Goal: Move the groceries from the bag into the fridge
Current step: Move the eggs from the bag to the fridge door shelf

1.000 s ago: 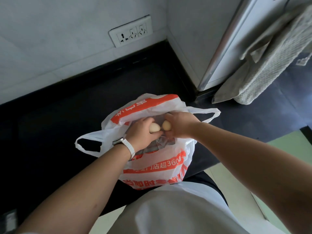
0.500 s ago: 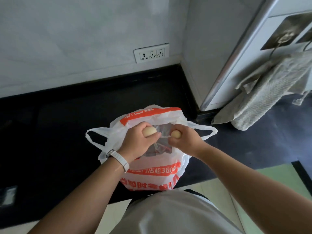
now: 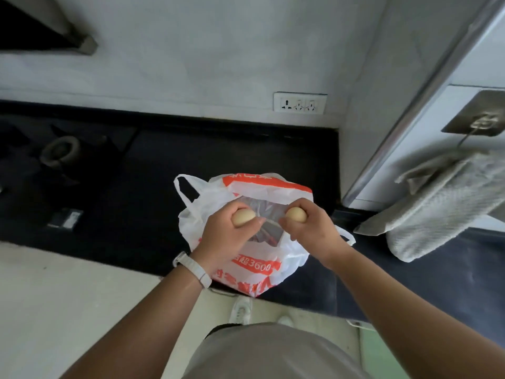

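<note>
A white and orange plastic grocery bag (image 3: 273, 187) stands open on the black countertop (image 3: 153, 187). My left hand (image 3: 226, 233) is closed around a pale egg (image 3: 243, 216) above the bag's mouth. My right hand (image 3: 311, 231) grips a second egg (image 3: 295, 214) just to the right of the first. A gap shows between the two eggs. Clear wrapped items lie inside the bag, partly hidden by my hands. The white fridge (image 3: 470, 67) stands at the right with its metal-edged side facing the counter.
A grey towel (image 3: 437, 209) hangs from a hook (image 3: 483, 121) on the fridge. A wall socket (image 3: 300, 103) sits above the counter's back edge. A gas hob burner (image 3: 58, 153) is at the left. My shoes (image 3: 240, 310) show on the pale floor below.
Both hands have lifted slightly and drawn apart, so the two eggs no longer touch. My head has risen and turned left, bringing the hob and the floor into view.
</note>
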